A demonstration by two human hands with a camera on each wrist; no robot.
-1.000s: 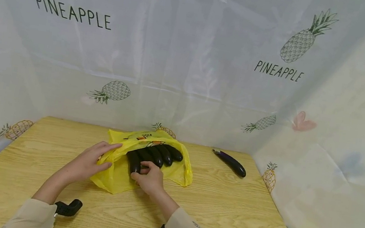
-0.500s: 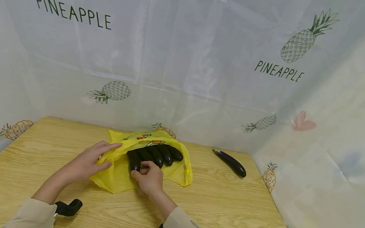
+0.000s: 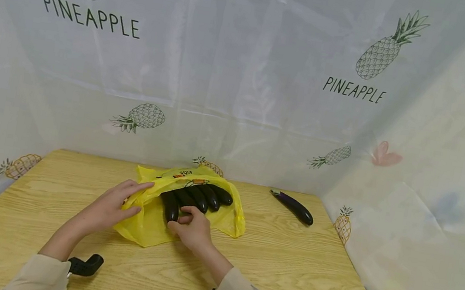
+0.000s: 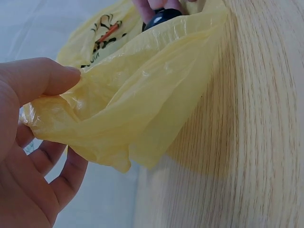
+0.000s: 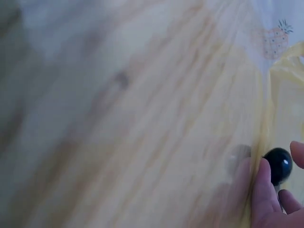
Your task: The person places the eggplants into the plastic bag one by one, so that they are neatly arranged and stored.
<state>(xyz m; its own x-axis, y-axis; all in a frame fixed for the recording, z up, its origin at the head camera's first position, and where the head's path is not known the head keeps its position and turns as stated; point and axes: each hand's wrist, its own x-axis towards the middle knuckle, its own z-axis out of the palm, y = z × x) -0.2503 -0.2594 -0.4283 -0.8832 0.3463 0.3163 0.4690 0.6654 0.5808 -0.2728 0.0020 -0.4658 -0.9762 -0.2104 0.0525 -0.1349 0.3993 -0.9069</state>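
Note:
A yellow plastic bag (image 3: 142, 224) lies on its side with its mouth toward me. Several dark, glossy eggplants (image 3: 208, 196) rest side by side inside, their rounded ends showing and their far ends covered. My left hand (image 3: 113, 203) holds the bag's left edge; in the left wrist view the thumb (image 4: 50, 77) presses the film from above while fingers curl beneath. At the bag's mouth my right hand (image 3: 195, 230) has its fingertips around the end of the leftmost eggplant (image 3: 170, 205). In the right wrist view that eggplant's round end (image 5: 280, 165) sits between thumb and fingers.
One more eggplant (image 3: 293, 207) lies alone at the back right of the wooden table (image 3: 285, 270). A pale curtain (image 3: 243, 76) printed with pineapples hangs behind the table and along both sides. Black wrist mounts (image 3: 86, 265) stick out from both sleeves.
My right hand and forearm have shifted slightly right and toward me, so more of the leftmost eggplant's end shows. The left hand keeps its place on the bag.

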